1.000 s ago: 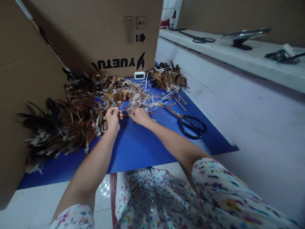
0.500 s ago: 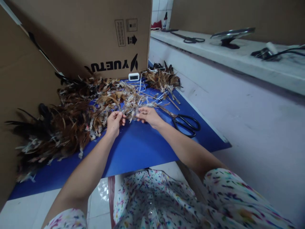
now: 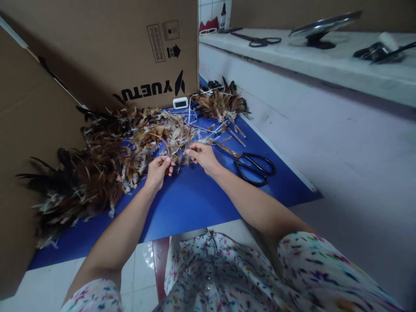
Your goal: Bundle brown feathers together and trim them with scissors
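Note:
My left hand (image 3: 159, 172) is closed in a pinch just above the front edge of the feather heap, with a thin brown feather (image 3: 164, 144) rising from its fingertips. A short way to the right, my right hand (image 3: 203, 157) pinches what looks like a small feather (image 3: 187, 146) by its pale end. Behind both hands, loose brown and whitish feathers (image 3: 149, 130) lie spread over the blue table surface (image 3: 191, 203). Black-handled scissors (image 3: 255, 168) rest beside my right forearm, with their blades pointing toward the feathers.
A bundle of brown feathers (image 3: 221, 104) and thin sticks (image 3: 236, 136) lie at the back right. A small white digital clock (image 3: 180, 102) stands against the cardboard box (image 3: 97, 47). Along the right runs a wall ledge (image 3: 260, 47) holding a second pair of scissors (image 3: 260, 41).
My left hand has moved slightly right and toward me, and a brown feather now shows upright at its fingertips. My right hand stays pinched nearby. The camera view has shifted slightly.

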Tool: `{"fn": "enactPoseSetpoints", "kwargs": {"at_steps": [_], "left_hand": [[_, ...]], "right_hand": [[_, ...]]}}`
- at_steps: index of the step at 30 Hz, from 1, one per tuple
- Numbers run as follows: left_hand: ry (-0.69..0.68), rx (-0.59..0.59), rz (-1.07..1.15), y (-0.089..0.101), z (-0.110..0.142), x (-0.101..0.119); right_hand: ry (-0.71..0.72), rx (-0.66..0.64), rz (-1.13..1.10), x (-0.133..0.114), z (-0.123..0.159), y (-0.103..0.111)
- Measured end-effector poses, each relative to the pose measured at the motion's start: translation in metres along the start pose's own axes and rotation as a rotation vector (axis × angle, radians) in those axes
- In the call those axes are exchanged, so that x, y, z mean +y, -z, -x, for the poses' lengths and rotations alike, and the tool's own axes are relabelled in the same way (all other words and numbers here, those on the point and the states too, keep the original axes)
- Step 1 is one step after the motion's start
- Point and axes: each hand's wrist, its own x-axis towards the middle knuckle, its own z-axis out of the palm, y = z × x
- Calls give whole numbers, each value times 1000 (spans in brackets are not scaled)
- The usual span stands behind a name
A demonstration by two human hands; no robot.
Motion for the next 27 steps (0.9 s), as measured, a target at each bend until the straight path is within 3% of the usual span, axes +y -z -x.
{"fn": "enactPoseSetpoints", "kwargs": {"at_steps": [10, 27], "left_hand": [[29, -115, -107, -5, 7, 0], [8, -99, -172, -2, 4, -5]], "right_hand": [[56, -126, -22, 2, 9, -11], [113, -159, 60, 5, 11, -11]]}}
